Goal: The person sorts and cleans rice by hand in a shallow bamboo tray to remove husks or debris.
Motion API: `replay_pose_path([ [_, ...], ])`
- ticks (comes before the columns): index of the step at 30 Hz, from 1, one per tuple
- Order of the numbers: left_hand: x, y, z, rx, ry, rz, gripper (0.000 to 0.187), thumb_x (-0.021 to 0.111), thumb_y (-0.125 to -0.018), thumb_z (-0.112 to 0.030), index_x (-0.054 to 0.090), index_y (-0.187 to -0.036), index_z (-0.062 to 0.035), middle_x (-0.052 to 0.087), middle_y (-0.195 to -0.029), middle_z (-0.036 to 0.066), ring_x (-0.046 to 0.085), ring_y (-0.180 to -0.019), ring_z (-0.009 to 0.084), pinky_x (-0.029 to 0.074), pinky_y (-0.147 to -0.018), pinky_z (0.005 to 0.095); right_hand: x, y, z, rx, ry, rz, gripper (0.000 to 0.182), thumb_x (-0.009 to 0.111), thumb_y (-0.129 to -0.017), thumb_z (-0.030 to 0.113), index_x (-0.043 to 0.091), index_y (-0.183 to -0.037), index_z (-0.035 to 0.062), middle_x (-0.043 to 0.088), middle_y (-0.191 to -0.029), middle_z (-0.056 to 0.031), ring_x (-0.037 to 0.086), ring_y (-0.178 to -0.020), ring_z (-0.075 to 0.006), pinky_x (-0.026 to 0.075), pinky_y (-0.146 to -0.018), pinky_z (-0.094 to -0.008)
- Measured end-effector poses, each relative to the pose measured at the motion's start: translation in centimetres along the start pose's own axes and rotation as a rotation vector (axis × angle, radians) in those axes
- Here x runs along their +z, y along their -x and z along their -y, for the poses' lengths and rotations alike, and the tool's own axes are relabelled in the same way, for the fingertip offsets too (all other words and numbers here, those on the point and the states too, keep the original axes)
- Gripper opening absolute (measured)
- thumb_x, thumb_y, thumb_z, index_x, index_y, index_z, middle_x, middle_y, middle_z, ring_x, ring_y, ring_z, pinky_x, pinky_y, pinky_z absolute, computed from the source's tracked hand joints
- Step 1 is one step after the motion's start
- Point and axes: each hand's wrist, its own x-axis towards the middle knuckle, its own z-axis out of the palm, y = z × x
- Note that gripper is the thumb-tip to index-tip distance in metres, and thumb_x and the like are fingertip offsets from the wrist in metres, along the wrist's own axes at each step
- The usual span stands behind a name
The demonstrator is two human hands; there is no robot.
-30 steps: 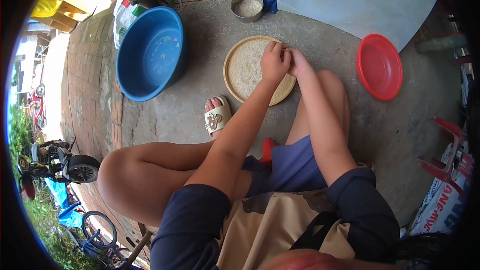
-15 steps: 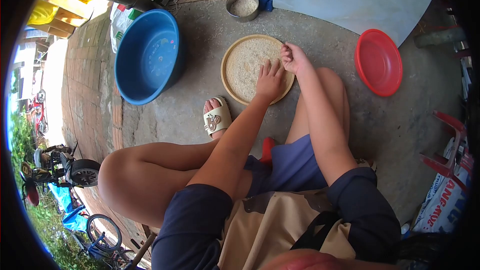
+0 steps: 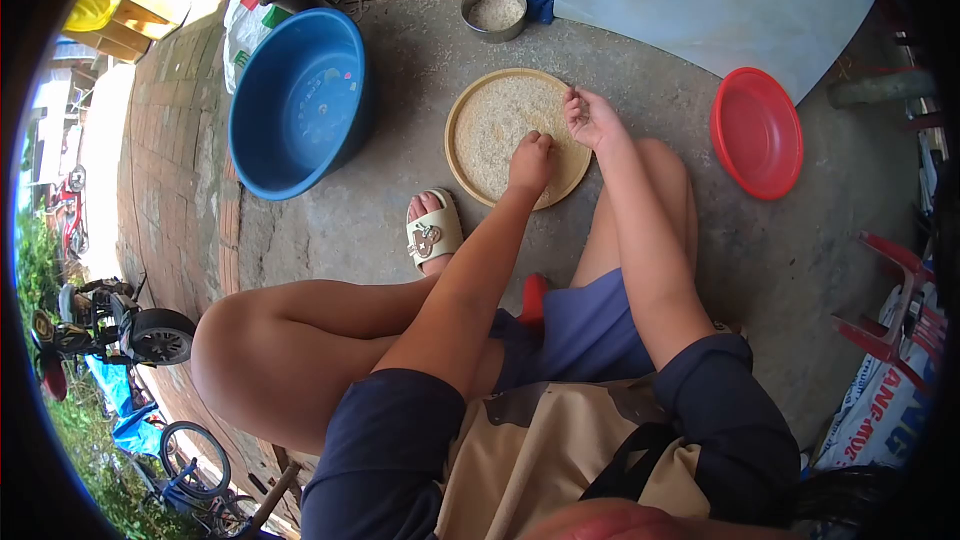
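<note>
A blue basin [image 3: 335, 145] is sitting left of the round tray [image 3: 451, 140], which is lying on the floor, holding rice [image 3: 490, 130]. The left hand [image 3: 532, 162] is curling over the rice, apparently sorting it; its grip is staying hidden. The right hand [image 3: 592, 122] is bending its fingers by the rim, contents unclear. Picking is calling for light fingertips. Farther right, a red basin [image 3: 757, 135] is resting.

The concrete floor [image 3: 330, 240] bears a round tray [image 3: 451, 145], basins [image 3: 305, 110] and a metal bowl [image 3: 494, 33].
</note>
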Motion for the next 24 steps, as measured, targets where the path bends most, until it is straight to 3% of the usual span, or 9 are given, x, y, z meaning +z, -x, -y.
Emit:
replay_pose_path([
  [3,-1.0,-1.4,-0.5,-0.149,0.106,-0.136,0.010,0.058,-0.074,-0.004,0.064,-0.081,-0.0042,0.061,-0.077,0.011,0.061,-0.071,0.0278,0.050,-0.068,0.0368,0.4,0.2,-0.5,-0.066,0.117,-0.085,0.023,0.043,-0.096,0.019,0.054,-0.094,-0.0007,0.062,-0.086,-0.0108,0.062,-0.067,-0.0130,0.051,-0.054,-0.0212],
  [5,-1.7,-3.1,-0.9,-0.643,0.366,-0.319,0.010,0.061,-0.075,-0.007,0.064,-0.083,-0.0025,0.065,-0.075,0.011,0.064,-0.069,0.0239,0.050,-0.067,0.0333,0.9,0.4,-0.7,-0.113,0.162,-0.141,0.023,0.042,-0.096,0.019,0.054,-0.095,-0.0012,0.063,-0.091,-0.0129,0.063,-0.070,-0.0148,0.052,-0.057,-0.0233],
  [7,-2.2,-5.0,-0.6,-0.620,0.466,-0.361,0.010,0.062,-0.076,-0.008,0.065,-0.084,-0.0024,0.066,-0.075,0.011,0.064,-0.068,0.0218,0.050,-0.067,0.0317,1.2,0.4,-0.9,-0.145,0.082,-0.170,0.025,0.040,-0.096,0.019,0.053,-0.099,-0.0027,0.061,-0.101,-0.0162,0.063,-0.080,-0.0192,0.054,-0.066,-0.0280],
  [12,-3.2,-7.9,-3.6,-0.447,0.671,-0.367,0.011,0.065,-0.076,-0.009,0.065,-0.084,-0.0017,0.065,-0.074,0.007,0.062,-0.067,0.0124,0.049,-0.060,0.0263,0.8,-0.1,-1.1,-0.211,0.109,-0.208,0.030,0.036,-0.095,0.017,0.054,-0.102,-0.0059,0.060,-0.102,-0.0167,0.061,-0.094,-0.0251,0.055,-0.078,-0.0336],
  [14,-4.2,-7.7,-6.1,-0.273,0.528,-0.071,0.010,0.065,-0.075,-0.010,0.065,-0.082,-0.0027,0.062,-0.078,0.009,0.061,-0.069,0.0173,0.049,-0.062,0.0303,0.2,-0.6,-0.9,-0.235,0.120,-0.258,0.029,0.036,-0.095,0.017,0.054,-0.103,-0.0053,0.060,-0.103,-0.0168,0.060,-0.097,-0.0257,0.054,-0.079,-0.0343],
  [16,-3.8,-7.1,-7.2,-0.196,0.344,-0.174,0.009,0.065,-0.075,-0.009,0.065,-0.081,-0.0031,0.060,-0.079,0.010,0.059,-0.071,0.0204,0.048,-0.064,0.0330,0.2,-0.5,-0.7,-0.186,0.199,-0.021,0.025,0.038,-0.093,0.015,0.055,-0.101,-0.0025,0.061,-0.099,-0.0140,0.061,-0.091,-0.0237,0.054,-0.078,-0.0342],
  [18,-3.6,-7.0,-7.3,-0.157,0.177,-0.304,0.009,0.063,-0.077,-0.012,0.064,-0.082,-0.0046,0.053,-0.082,0.014,0.055,-0.077,0.0304,0.046,-0.071,0.0407,0.7,0.1,-0.9,-0.191,0.253,-0.088,0.024,0.039,-0.093,0.015,0.055,-0.099,-0.0014,0.061,-0.095,-0.0115,0.061,-0.086,-0.0221,0.054,-0.076,-0.0335],
  [21,-3.2,-6.4,-6.3,-0.211,0.105,-0.404,0.015,0.062,-0.079,-0.017,0.063,-0.087,-0.0042,0.055,-0.083,0.015,0.055,-0.080,0.0325,0.044,-0.074,0.0422,1.0,0.1,-1.2,-0.196,0.308,-0.157,0.020,0.043,-0.092,0.016,0.056,-0.095,0.0011,0.061,-0.088,-0.0079,0.060,-0.079,-0.0195,0.053,-0.071,-0.0307],
  [24,-2.8,-5.0,-4.5,-0.217,0.090,-0.363,0.026,0.057,-0.083,-0.022,0.059,-0.101,-0.0039,0.057,-0.095,0.017,0.053,-0.092,0.0344,0.042,-0.083,0.0426,0.2,-0.7,-1.1,-0.197,0.349,-0.184,0.018,0.046,-0.092,0.018,0.056,-0.088,0.0043,0.058,-0.080,-0.0054,0.057,-0.070,-0.0165,0.049,-0.061,-0.0269],
])
